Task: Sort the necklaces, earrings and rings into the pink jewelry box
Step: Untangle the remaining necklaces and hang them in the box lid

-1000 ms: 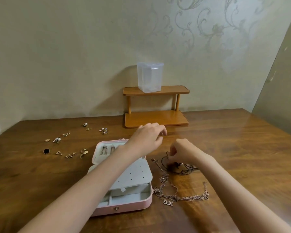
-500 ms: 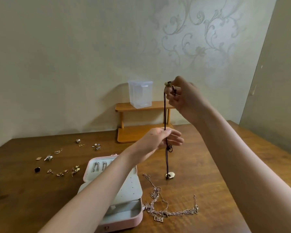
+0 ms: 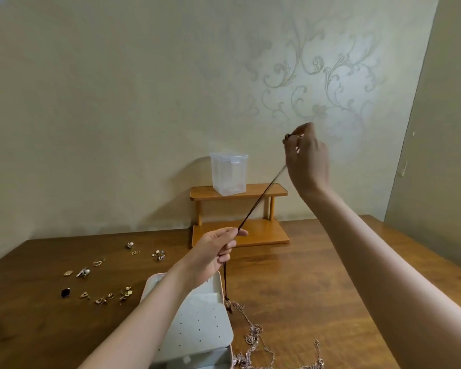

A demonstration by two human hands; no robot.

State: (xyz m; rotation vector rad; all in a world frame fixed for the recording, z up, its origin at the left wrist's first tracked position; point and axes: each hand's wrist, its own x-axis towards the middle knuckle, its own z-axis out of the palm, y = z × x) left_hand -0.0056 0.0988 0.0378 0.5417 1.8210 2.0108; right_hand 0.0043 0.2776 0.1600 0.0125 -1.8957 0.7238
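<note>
A brown wooden table fills the lower frame. At centre a small two-tier wooden shelf carries a clear plastic container. At lower centre lies the open pink jewelry box, chain necklaces tangled just right of it. The right hand, raised at centre right, pinches one end of a dark cord necklace; the left hand curls around it lower down, and what seems a pendant hangs beside the box. Earrings and rings lie scattered at lower left.
</note>
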